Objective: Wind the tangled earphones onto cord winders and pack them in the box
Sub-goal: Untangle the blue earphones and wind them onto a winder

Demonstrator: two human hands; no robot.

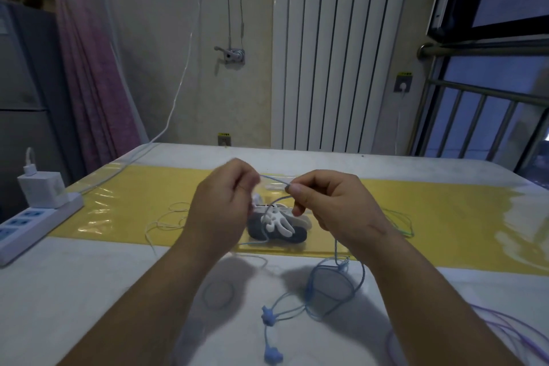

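Both hands are raised over the table, with a blue earphone cord (337,249) stretched between them. My left hand (222,211) pinches one end of the cord with curled fingers. My right hand (329,202) pinches it between thumb and forefinger. The rest of the cord hangs down to loose loops on the table, ending in blue earbuds (269,316). Under my hands lies a pile of cord winders (279,224), white finger-shaped ones on grey ones. White earphones (169,221) lie tangled to the left, green ones (401,220) to the right, purple ones (505,333) at the bottom right.
A yellow mat (445,217) under clear plastic crosses the white table (74,291). A white power strip (32,223) with a charger plugged in sits at the left edge. A white radiator (335,53) and a window railing stand behind the table.
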